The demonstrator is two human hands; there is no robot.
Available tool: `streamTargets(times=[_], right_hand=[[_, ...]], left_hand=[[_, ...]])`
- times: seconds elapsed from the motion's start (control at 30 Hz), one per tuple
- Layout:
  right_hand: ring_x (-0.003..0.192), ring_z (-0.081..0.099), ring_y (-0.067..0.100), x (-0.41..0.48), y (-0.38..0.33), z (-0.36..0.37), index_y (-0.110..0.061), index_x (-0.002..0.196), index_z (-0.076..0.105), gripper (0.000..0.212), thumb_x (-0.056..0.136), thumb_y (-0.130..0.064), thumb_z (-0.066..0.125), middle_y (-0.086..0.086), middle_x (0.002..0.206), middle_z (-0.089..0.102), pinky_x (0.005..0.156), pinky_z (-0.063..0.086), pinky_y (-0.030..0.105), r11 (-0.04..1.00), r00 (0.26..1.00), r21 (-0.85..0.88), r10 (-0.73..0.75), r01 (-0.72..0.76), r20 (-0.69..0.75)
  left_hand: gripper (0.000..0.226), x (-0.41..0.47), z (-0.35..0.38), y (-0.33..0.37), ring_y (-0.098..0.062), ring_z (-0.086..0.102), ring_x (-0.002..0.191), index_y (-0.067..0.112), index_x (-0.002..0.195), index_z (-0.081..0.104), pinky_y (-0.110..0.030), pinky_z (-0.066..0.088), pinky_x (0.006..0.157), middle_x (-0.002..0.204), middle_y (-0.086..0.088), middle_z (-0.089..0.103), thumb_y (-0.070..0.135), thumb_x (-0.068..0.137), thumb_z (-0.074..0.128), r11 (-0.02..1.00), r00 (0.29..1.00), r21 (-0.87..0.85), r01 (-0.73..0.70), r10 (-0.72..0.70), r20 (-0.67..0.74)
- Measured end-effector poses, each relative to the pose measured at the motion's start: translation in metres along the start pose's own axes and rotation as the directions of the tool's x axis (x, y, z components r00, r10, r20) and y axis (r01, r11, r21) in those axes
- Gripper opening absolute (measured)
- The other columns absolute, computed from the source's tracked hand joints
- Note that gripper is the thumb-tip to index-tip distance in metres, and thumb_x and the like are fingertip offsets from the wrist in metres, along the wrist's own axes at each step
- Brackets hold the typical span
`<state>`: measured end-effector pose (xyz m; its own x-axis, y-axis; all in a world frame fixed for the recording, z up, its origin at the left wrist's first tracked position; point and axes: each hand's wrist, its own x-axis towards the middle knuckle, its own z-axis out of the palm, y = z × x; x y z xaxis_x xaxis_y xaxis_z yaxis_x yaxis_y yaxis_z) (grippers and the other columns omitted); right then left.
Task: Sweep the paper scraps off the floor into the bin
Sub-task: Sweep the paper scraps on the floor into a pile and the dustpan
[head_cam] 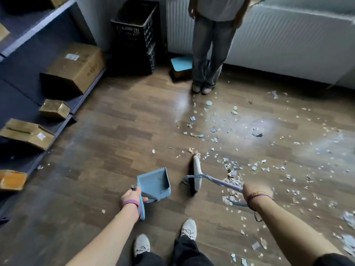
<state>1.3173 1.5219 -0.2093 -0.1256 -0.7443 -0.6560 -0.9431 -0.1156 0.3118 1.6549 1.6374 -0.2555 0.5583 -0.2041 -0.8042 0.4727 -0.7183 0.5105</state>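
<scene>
1. Head view, lower centre: our left hand [132,196] is wrapped tight around the handle of the blue dustpan [153,184], with the fingers and thumb curled on it. A purple band sits on that wrist. The pan hangs low over the wooden floor [115,131], and we cannot tell whether it touches.
2. Lower right of centre: our right hand [257,192] is clamped on the broom handle [226,184], which has a blue strip wound along it. We see the back of the hand, and the fingers are mostly hidden.
3. The white broom head [197,175] rests on the floor just right of the dustpan, apart from it, with its long side running up the frame.
4. The paper scraps [232,179] are small torn bits in pale blue, white and tan. The thickest heap lies just right of the broom head, under the handle. The rest are strewn over the right half of the floor, reaching the feet of a standing person [209,54] at upper centre.
5. A black crate [136,35] stands at upper centre-left against the wall, and a small blue-lidded box [181,64] sits just beside the person's legs.
6. Cardboard boxes [76,66] fill low shelves along the left edge.
</scene>
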Motion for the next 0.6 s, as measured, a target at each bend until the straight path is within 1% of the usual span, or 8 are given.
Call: streamTargets(times=[0.03,0.07,0.13,0.17,0.3,0.43,0.5,0.6], right_hand=[[0.113,0.06,0.021,0.002,0.021,0.003,-0.026,0.121,0.059,0.032,0.093,-0.019,0.043,-0.001,0.123,0.062,0.088,0.048,0.031,0.999,0.999,0.013,0.032,-0.032,0.001],[0.112,0.06,0.02,0.004,0.04,0.006,-0.026,0.121,0.059,0.033,0.093,-0.019,0.043,-0.001,0.123,0.063,0.087,0.048,0.031,0.998,0.998,0.023,0.055,-0.055,0.0],[0.112,0.061,0.02,0.006,0.071,0.008,-0.026,0.122,0.058,0.034,0.093,-0.016,0.043,-0.001,0.122,0.063,0.086,0.048,0.03,0.997,0.997,0.03,0.071,-0.071,-0.011],[0.112,0.061,0.02,0.007,0.084,0.009,-0.026,0.122,0.057,0.034,0.094,-0.015,0.041,-0.001,0.122,0.063,0.085,0.048,0.03,0.997,0.997,0.032,0.069,-0.068,-0.016],[0.111,0.062,0.02,0.007,0.121,0.021,-0.021,0.122,0.059,0.037,0.094,-0.012,0.038,0.0,0.123,0.063,0.088,0.049,0.031,0.993,0.994,0.058,0.101,-0.099,-0.029],[0.109,0.063,0.02,0.004,0.134,0.018,-0.021,0.119,0.06,0.034,0.094,-0.011,0.04,0.0,0.12,0.064,0.087,0.05,0.032,0.991,0.995,0.096,0.094,-0.09,-0.031],[0.107,0.064,0.02,0.004,0.131,0.011,-0.021,0.117,0.061,0.032,0.093,-0.012,0.042,0.0,0.117,0.066,0.085,0.051,0.032,0.992,0.997,0.113,0.069,-0.064,-0.04],[0.107,0.064,0.023,0.008,0.115,-0.001,-0.019,0.117,0.062,0.031,0.093,-0.012,0.044,0.002,0.117,0.066,0.085,0.05,0.032,0.99,0.998,0.139,0.016,-0.008,-0.058]], left_hand=[[0.017,-0.008,0.019,0.002,-0.008,0.051,0.023,0.004,0.089,0.055,-0.016,0.047,0.041,0.036,0.005,0.057,0.02,0.096,0.052,1.0,1.0,0.018,-0.018,0.018,0.021],[0.016,-0.016,0.036,0.004,-0.008,0.051,0.023,0.004,0.091,0.055,-0.015,0.043,0.036,0.049,0.0,0.064,0.019,0.096,0.052,0.999,0.999,0.033,-0.03,0.029,0.04],[0.014,-0.03,0.065,0.008,-0.008,0.052,0.024,0.005,0.094,0.057,-0.014,0.042,0.033,0.084,-0.009,0.064,0.018,0.095,0.053,0.998,0.997,0.042,-0.047,0.044,0.071],[0.014,-0.037,0.078,0.01,-0.008,0.053,0.025,0.005,0.095,0.058,-0.015,0.043,0.035,0.092,-0.01,0.062,0.019,0.095,0.053,0.997,0.995,0.056,-0.053,0.048,0.084],[0.015,-0.056,0.114,0.011,-0.01,0.059,0.034,0.007,0.097,0.062,-0.022,0.046,0.045,0.097,-0.007,0.063,0.022,0.094,0.056,0.993,0.991,0.091,-0.077,0.066,0.12],[0.021,-0.066,0.139,0.014,-0.009,0.055,0.028,0.01,0.075,0.057,-0.026,0.045,0.057,0.095,-0.009,0.061,0.019,0.094,0.055,0.989,0.986,0.093,-0.11,0.097,0.135],[0.019,-0.068,0.147,0.017,-0.008,0.054,0.026,0.009,0.078,0.057,-0.026,0.045,0.057,0.095,-0.009,0.061,0.018,0.094,0.056,0.987,0.985,0.099,-0.126,0.113,0.13],[0.013,-0.065,0.151,0.025,-0.01,0.054,0.026,0.005,0.093,0.06,-0.027,0.048,0.058,0.096,-0.009,0.061,0.017,0.094,0.056,0.988,0.986,0.097,-0.12,0.107,0.129]])
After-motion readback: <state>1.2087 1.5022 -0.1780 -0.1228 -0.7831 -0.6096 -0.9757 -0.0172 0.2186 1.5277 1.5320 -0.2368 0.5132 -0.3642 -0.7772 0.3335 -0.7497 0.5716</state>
